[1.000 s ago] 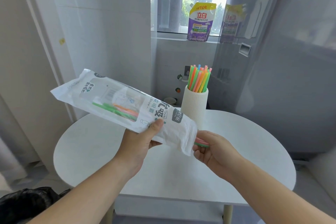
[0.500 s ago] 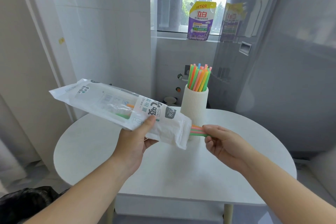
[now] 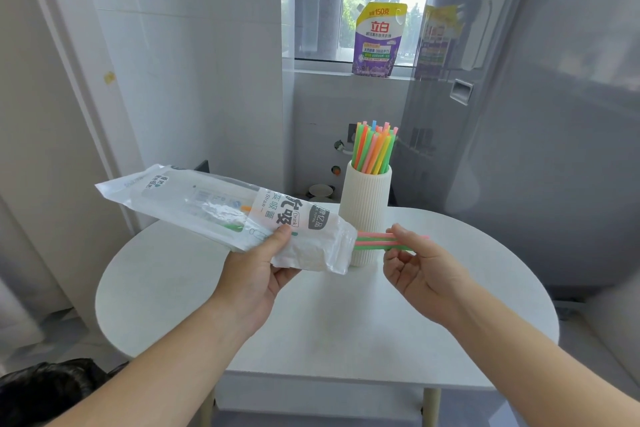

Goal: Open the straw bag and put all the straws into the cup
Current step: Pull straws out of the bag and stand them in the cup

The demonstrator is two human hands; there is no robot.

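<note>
My left hand (image 3: 258, 274) grips the white and clear straw bag (image 3: 221, 215) near its open right end and holds it almost level above the table. A few pink and green straws (image 3: 372, 240) stick out of that open end, and my right hand (image 3: 417, 265) pinches them between thumb and fingers. Their far ends still lie inside the bag. Just behind them stands a ribbed white cup (image 3: 365, 215) with several coloured straws (image 3: 374, 146) upright in it.
A round white table (image 3: 329, 315) lies under my hands. To the right rises a tall grey appliance (image 3: 536, 114). A purple detergent pouch (image 3: 379, 40) sits on the window sill. At the lower left lies a black bag (image 3: 48, 392).
My right hand has drawn the straws further out of the bag to the right. The left hand has lowered the bag's far end, so the bag lies flatter.
</note>
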